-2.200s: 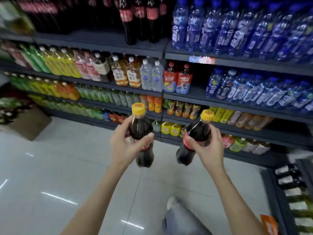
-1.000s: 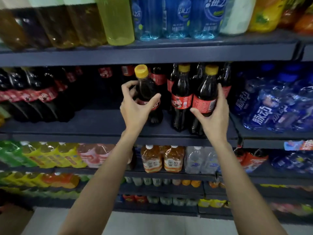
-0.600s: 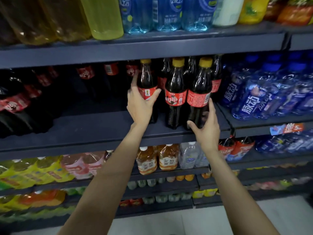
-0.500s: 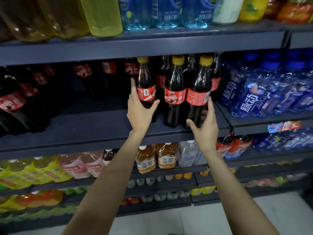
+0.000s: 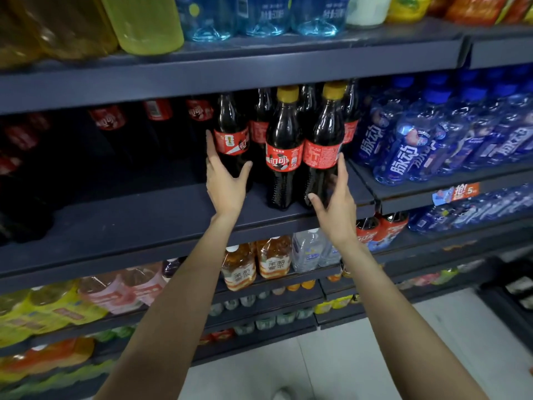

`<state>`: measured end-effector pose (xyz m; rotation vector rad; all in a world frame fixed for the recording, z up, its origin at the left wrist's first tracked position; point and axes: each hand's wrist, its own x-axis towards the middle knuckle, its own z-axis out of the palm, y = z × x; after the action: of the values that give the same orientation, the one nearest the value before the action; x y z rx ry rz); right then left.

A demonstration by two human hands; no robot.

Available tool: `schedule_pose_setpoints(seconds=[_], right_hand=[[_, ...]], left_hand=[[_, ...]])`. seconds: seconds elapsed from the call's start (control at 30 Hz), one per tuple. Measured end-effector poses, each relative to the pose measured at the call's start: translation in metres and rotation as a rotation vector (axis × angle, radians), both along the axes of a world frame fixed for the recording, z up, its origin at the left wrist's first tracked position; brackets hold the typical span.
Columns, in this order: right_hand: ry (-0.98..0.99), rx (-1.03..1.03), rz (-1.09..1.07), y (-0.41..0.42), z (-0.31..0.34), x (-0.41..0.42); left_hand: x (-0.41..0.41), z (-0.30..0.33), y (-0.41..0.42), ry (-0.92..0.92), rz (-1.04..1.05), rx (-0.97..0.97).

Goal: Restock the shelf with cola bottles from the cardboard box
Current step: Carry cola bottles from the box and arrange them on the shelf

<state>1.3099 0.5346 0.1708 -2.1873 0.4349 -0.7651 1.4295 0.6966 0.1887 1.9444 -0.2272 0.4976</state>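
Open shelf deck point(image 5: 138, 223) left of cola bottles point(image 5: 284, 148); blue water bottles point(image 5: 418, 145) packed right, upper shelf point(image 5: 230, 70) close overhead.

Floor point(image 5: 360, 368): pale glossy tiles below the shelving.
Shelving point(image 5: 202, 70): dark tiers, stocked with drinks.
Blue water bottles point(image 5: 432, 140): right bay of the shelving.

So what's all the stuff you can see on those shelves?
Cola bottles: a cluster, exact count unclear, dark with red labels, two showing yellow caps, on the middle shelf.
More cola bottles: several, dark, red labels, further back on the left.
Blue water bottles: many, right of the cola.
Big bottles: yellow, amber and clear blue, top shelf.
Tea bottles: two, orange, shelf below.
Clear bottles: beside the tea, count unclear.
Yellow and pink drinks: many, lower left.
Floor: pale tiles.
Left hand: fingers loosely around the left cola bottle.
Right hand: fingers loosely around the rightmost front bottle.
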Motion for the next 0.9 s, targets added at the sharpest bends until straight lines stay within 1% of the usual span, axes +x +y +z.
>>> schedule_pose_setpoints(seconds=[0.13, 0.3, 0.37, 0.47, 0.53, 0.6, 0.67, 0.77, 0.83, 0.9], right_hand=[[0.023, 0.000, 0.057, 0.001, 0.000, -0.011], [0.030, -0.067, 0.052, -0.004, -0.002, -0.050], [0.000, -0.126, 0.047, -0.011, -0.002, -0.075], [-0.087, -0.267, 0.004, -0.027, -0.005, -0.124], [-0.173, -0.311, -0.020, -0.041, -0.011, -0.164], [-0.231, -0.341, -0.049, -0.057, -0.020, -0.210], [-0.222, -0.368, -0.088, -0.073, -0.036, -0.264], [-0.116, -0.363, -0.174, -0.100, -0.070, -0.354], [0.000, -0.352, -0.249, -0.117, -0.095, -0.418], [0.159, -0.298, -0.313, -0.133, -0.118, -0.484]], left_hand=[[-0.026, 0.001, 0.002, 0.097, -0.044, -0.003], [-0.093, -0.001, 0.006, 0.138, -0.095, -0.012], [-0.127, -0.003, 0.002, 0.124, -0.139, -0.050], [-0.180, -0.005, -0.013, 0.052, -0.244, -0.147], [-0.216, -0.008, -0.031, -0.014, -0.319, -0.206], [-0.252, -0.016, -0.053, -0.048, -0.404, -0.209], [-0.289, -0.031, -0.078, -0.039, -0.507, -0.161], [-0.350, -0.063, -0.121, 0.034, -0.678, -0.045], [-0.394, -0.090, -0.153, 0.116, -0.801, 0.100], [-0.438, -0.122, -0.188, 0.254, -0.932, 0.296]])
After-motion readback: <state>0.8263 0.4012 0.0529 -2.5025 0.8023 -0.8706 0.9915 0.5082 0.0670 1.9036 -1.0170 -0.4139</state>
